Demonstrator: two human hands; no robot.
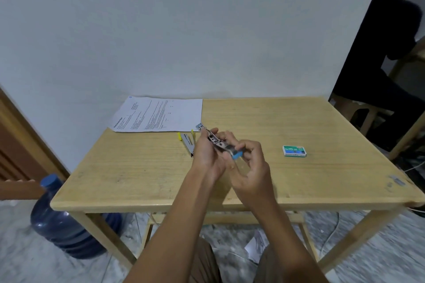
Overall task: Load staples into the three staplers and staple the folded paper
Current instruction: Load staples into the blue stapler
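Observation:
Above the middle of the wooden table (138,167), both my hands hold a blue and metal stapler (217,141) that lies opened out, its blue ends at top left and lower right. My left hand (207,156) grips its middle from the left. My right hand (250,163) pinches the lower right end by the blue tip. A yellow stapler (186,142) lies opened on the table just left of my left hand. A printed sheet of paper (158,114) lies flat at the back left. A green staple box (294,151) rests to the right.
A blue water jug (62,218) stands on the floor left of the table. A person in dark clothes (379,64) sits at the far right beyond the table corner. A small grey item (396,181) lies near the table's right edge. Cables run across the floor.

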